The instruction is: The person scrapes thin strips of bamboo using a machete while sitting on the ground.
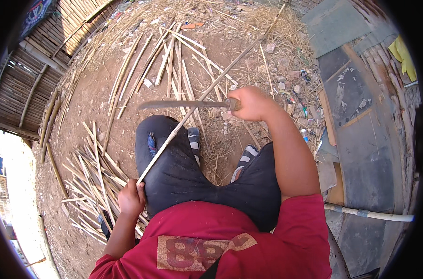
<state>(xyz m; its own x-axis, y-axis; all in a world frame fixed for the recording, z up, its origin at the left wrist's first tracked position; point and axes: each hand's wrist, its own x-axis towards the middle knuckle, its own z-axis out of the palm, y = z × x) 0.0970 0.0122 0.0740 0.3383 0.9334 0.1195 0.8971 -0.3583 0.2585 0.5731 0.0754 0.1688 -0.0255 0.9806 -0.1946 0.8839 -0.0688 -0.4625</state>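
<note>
My left hand (131,199) is closed on the near end of a long, thin bamboo strip (172,135). The strip slants away over my left thigh, up to the far right of the ground. In my right hand (254,103) is the handle of a machete (183,104), its long dark blade pointing left. Blade and strip cross in front of my knees; whether the edge touches the strip I cannot tell. A small blue cloth patch (152,144) shows on the left knee of my dark trousers.
A heap of split bamboo strips (88,181) lies by my left side. More loose strips (174,65) are spread on the dirt ahead. Dark flat boards (360,139) lie along the right, with a yellow cloth (402,58) beyond. A bamboo slat wall (23,88) stands at the left.
</note>
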